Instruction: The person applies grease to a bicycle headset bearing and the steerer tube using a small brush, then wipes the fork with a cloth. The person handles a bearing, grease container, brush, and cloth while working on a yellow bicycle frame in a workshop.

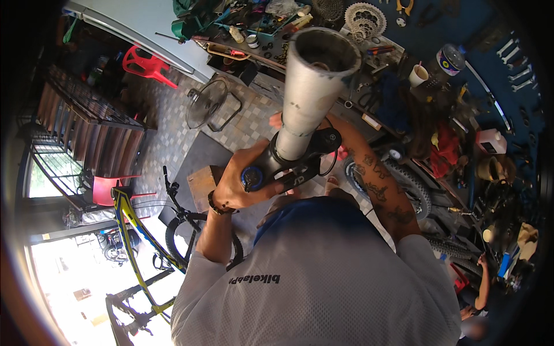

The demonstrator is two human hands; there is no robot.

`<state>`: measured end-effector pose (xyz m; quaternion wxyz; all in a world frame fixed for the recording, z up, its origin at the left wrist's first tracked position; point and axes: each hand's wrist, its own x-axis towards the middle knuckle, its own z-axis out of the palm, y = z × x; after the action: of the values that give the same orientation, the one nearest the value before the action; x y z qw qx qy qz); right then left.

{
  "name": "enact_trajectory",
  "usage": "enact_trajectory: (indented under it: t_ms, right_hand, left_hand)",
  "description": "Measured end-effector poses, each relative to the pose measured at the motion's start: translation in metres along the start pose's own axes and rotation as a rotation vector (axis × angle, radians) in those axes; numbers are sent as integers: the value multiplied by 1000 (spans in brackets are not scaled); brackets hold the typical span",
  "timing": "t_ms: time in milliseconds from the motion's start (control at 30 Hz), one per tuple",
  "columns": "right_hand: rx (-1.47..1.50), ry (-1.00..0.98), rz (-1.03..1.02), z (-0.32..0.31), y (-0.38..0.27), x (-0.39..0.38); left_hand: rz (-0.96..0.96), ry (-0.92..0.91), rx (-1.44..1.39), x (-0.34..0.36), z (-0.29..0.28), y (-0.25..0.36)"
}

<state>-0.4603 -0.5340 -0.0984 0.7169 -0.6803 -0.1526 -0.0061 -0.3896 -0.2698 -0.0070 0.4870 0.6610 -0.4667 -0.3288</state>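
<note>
A bicycle suspension fork is held upright in front of me. Its pale metal steerer tube (309,95) points up toward the camera, with the open end flaring large in view. At the base of the tube is the black fork crown (283,164), with a blue-ringed knob (251,178) on its left side. My left hand (235,173) is closed around that left side, thumb and fingers by the knob. Behind the tube reaches my right hand (277,120); only fingertips show past the tube's left edge, so its grip is hidden. The fork's lower part is mostly out of sight.
A cluttered workbench (271,55) with tools, cups and a cassette (365,22) runs along the far and right side. Bicycle wheels (407,187) stand below it. Left are a wooden box (203,184), a yellow bike frame (134,242), a fan (208,104) and red chairs (149,64). Another person's arm (483,282) shows lower right.
</note>
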Motion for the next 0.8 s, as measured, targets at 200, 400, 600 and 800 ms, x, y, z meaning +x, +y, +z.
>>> enact_trajectory:
  t_ms: [200, 400, 600, 800]
  right_hand:
    - [325, -31, 10, 2, 2, -4]
    - [447, 38, 290, 3, 25, -10]
    - [156, 17, -23, 8, 25, -16]
    - [-615, -23, 503, -12, 1, -47]
  left_hand:
    - [-16, 259, -73, 9, 19, -9]
    - [-203, 137, -307, 9, 9, -36]
    - [-49, -25, -151, 22, 46, -45]
    - [-125, -88, -336, 42, 78, -33]
